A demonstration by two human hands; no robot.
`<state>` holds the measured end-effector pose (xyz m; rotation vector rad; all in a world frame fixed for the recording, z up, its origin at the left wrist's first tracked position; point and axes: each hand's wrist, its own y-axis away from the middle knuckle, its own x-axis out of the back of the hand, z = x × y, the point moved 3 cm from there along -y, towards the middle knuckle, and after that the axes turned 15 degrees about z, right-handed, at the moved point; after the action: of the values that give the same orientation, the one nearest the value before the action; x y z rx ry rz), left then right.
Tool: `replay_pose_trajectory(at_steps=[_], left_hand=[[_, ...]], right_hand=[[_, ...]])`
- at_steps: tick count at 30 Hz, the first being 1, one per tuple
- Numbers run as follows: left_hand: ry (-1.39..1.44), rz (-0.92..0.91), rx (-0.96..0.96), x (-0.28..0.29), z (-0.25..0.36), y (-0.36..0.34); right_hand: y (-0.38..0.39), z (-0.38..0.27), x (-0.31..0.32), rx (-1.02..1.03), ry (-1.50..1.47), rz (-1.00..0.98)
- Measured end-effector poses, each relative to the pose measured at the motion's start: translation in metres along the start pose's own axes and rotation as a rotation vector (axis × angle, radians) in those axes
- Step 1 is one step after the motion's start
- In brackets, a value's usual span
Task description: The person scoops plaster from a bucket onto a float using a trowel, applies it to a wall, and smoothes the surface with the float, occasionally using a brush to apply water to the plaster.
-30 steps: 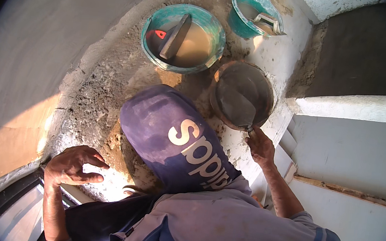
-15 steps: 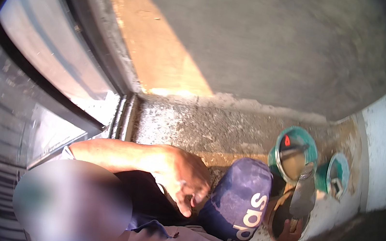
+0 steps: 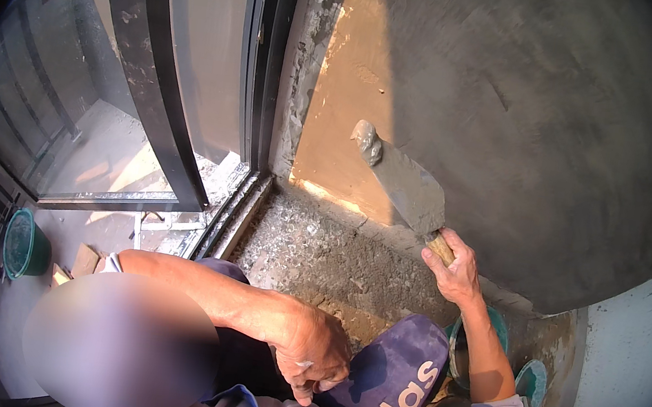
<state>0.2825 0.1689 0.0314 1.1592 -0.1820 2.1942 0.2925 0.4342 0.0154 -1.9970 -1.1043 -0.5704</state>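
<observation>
My right hand [image 3: 458,275] is closed round the wooden handle of a trowel [image 3: 411,192], raised in front of the wall. A wet grey lump of mortar [image 3: 368,143] clings to the far end of its blade. Behind the blade, the wall [image 3: 532,140] is coated in grey plaster, with a sunlit tan patch [image 3: 346,115] at its left. My left hand [image 3: 315,352] hangs beside my dark blue trouser leg [image 3: 390,372], fingers curled down and nothing visible in them. Pale smears mark its fingers.
Green buckets [image 3: 496,323] [image 3: 533,382] stand at the lower right, partly behind my right arm. A dark-framed glass door [image 3: 165,83] is at the left. Beyond it stand another green bucket [image 3: 27,245] and railings. Rough, mortar-splashed floor [image 3: 312,243] runs along the wall.
My right hand has lifted the trowel from above the buckets up and left to the wall. The view has shifted toward the door side. My left hand stays curled near my leg.
</observation>
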Motion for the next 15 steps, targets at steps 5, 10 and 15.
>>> replay_pose_trajectory(at_steps=[5,10,15], left_hand=[[0.036,0.053,0.057,0.003,-0.017,0.015],[0.076,0.017,0.096,0.008,-0.037,0.022],[0.052,0.064,0.078,0.007,-0.048,0.024]], right_hand=[[-0.069,-0.010,-0.052,-0.042,-0.209,-0.160],[-0.122,0.014,-0.064,-0.242,-0.350,-0.288],[-0.122,0.025,-0.025,-0.253,-0.431,-0.178]])
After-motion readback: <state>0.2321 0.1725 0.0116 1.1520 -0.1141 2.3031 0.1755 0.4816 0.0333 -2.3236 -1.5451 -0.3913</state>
